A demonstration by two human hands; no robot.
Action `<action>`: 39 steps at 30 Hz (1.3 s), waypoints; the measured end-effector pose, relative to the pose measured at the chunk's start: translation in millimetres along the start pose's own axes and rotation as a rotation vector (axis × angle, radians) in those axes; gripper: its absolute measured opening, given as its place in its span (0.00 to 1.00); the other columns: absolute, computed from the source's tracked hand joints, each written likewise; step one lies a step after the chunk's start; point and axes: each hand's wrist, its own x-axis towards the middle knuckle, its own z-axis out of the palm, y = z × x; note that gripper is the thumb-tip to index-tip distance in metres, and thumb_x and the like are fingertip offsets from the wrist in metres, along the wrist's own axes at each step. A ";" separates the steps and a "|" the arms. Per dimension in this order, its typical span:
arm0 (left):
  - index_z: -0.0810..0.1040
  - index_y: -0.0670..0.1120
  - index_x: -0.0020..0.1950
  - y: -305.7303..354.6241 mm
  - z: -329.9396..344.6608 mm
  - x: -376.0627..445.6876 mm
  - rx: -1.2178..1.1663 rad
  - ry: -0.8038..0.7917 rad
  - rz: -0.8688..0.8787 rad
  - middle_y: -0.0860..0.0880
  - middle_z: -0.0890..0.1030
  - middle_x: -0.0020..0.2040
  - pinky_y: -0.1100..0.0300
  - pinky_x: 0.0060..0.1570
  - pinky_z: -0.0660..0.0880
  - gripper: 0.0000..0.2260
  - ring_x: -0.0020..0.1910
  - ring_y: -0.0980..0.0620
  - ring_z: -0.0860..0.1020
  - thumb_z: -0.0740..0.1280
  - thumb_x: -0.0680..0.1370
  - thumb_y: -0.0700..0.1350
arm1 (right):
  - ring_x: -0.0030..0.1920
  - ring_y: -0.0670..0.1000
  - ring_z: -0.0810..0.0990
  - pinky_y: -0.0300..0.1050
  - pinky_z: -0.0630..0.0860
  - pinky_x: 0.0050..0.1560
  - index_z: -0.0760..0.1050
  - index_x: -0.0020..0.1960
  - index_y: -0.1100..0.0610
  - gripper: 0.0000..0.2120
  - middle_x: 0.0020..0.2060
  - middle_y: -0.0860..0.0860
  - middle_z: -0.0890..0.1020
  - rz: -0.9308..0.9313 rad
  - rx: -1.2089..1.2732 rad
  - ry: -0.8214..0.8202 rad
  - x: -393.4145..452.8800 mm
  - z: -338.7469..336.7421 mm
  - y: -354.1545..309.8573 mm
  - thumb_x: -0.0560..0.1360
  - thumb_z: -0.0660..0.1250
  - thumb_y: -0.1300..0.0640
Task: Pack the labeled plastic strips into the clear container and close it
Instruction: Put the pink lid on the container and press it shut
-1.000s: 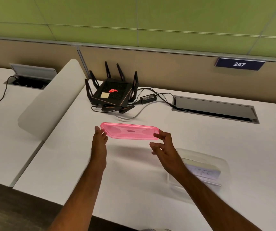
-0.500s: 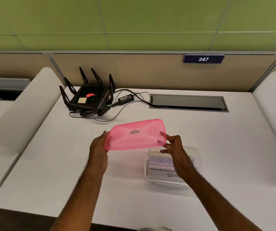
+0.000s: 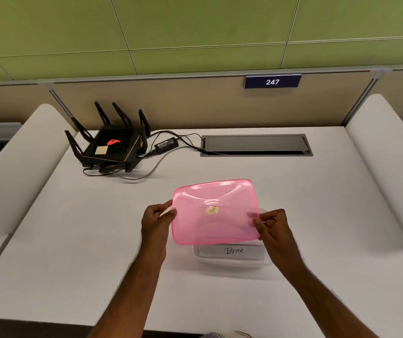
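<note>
A translucent pink lid [image 3: 216, 212] hovers tilted over the clear container [image 3: 232, 261], which stands on the white desk. My left hand [image 3: 155, 222] pinches the lid's left edge and my right hand [image 3: 272, 226] pinches its right edge. Below the lid's near edge a labeled plastic strip [image 3: 234, 250] reading "BEAR" shows inside the container. The lid hides most of the container and whatever else lies in it.
A black router [image 3: 112, 146] with upright antennas sits at the back left, with a power brick [image 3: 166, 144] and cables beside it. A grey cable hatch [image 3: 256, 145] is set into the desk at the back. White curved dividers [image 3: 385, 167] flank the desk.
Both hands have carried the pink lid to the right and nearer, from the desk's middle to above the clear container. The lid now covers most of the container.
</note>
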 end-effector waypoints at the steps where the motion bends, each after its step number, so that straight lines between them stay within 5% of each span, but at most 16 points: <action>1: 0.75 0.43 0.54 -2.0 3.7 -2.5 0.023 0.010 -0.004 0.54 0.86 0.55 0.56 0.54 0.77 0.13 0.57 0.52 0.82 0.75 0.73 0.36 | 0.51 0.51 0.86 0.68 0.79 0.50 0.68 0.53 0.44 0.16 0.49 0.49 0.87 0.020 0.001 0.003 -1.4 -3.7 2.0 0.76 0.68 0.36; 5: 0.78 0.48 0.52 -8.0 16.2 -10.8 0.114 0.013 -0.016 0.55 0.85 0.53 0.60 0.49 0.75 0.15 0.55 0.58 0.81 0.75 0.71 0.35 | 0.46 0.49 0.86 0.55 0.80 0.49 0.65 0.62 0.42 0.15 0.45 0.48 0.88 0.018 -0.009 -0.007 -4.9 -17.8 9.8 0.79 0.67 0.46; 8: 0.79 0.49 0.53 -13.2 23.6 -14.9 0.173 -0.003 -0.023 0.55 0.84 0.53 0.64 0.46 0.75 0.16 0.50 0.65 0.81 0.75 0.70 0.34 | 0.41 0.50 0.85 0.51 0.77 0.48 0.63 0.69 0.40 0.22 0.40 0.48 0.87 0.023 -0.053 0.003 -4.9 -26.7 19.1 0.78 0.65 0.41; 13: 0.79 0.49 0.51 -22.8 35.5 -19.2 0.254 -0.036 0.004 0.56 0.83 0.51 0.66 0.45 0.73 0.15 0.54 0.64 0.79 0.74 0.70 0.33 | 0.33 0.54 0.78 0.55 0.77 0.42 0.60 0.75 0.32 0.27 0.30 0.54 0.80 0.038 -0.150 -0.030 -2.1 -39.5 39.7 0.79 0.66 0.38; 19: 0.77 0.51 0.50 -25.6 44.9 -18.4 0.331 -0.051 0.044 0.55 0.83 0.51 0.66 0.43 0.74 0.15 0.52 0.63 0.80 0.72 0.70 0.34 | 0.30 0.47 0.71 0.48 0.68 0.37 0.62 0.72 0.26 0.26 0.27 0.56 0.72 0.041 -0.187 -0.052 0.5 -46.6 53.1 0.76 0.67 0.34; 24: 0.75 0.53 0.50 -25.1 49.5 -14.2 0.367 -0.044 0.058 0.55 0.82 0.51 0.66 0.40 0.74 0.16 0.44 0.68 0.80 0.72 0.71 0.35 | 0.29 0.47 0.72 0.48 0.68 0.37 0.65 0.73 0.32 0.26 0.26 0.53 0.72 0.057 -0.221 -0.073 3.5 -44.5 52.8 0.77 0.67 0.36; 32: 0.72 0.52 0.51 -31.9 50.2 -6.4 0.342 -0.054 0.031 0.50 0.84 0.51 0.59 0.45 0.78 0.16 0.49 0.55 0.84 0.72 0.72 0.34 | 0.31 0.49 0.67 0.48 0.70 0.39 0.70 0.71 0.35 0.24 0.26 0.50 0.66 0.093 -0.180 -0.074 10.9 -45.2 55.3 0.77 0.70 0.39; 39: 0.73 0.52 0.51 -38.3 47.9 -5.8 0.380 -0.076 0.019 0.52 0.84 0.51 0.62 0.43 0.77 0.15 0.45 0.62 0.83 0.72 0.72 0.35 | 0.30 0.50 0.67 0.47 0.68 0.38 0.72 0.72 0.40 0.24 0.26 0.50 0.66 0.142 -0.176 -0.080 14.1 -47.5 60.5 0.77 0.70 0.40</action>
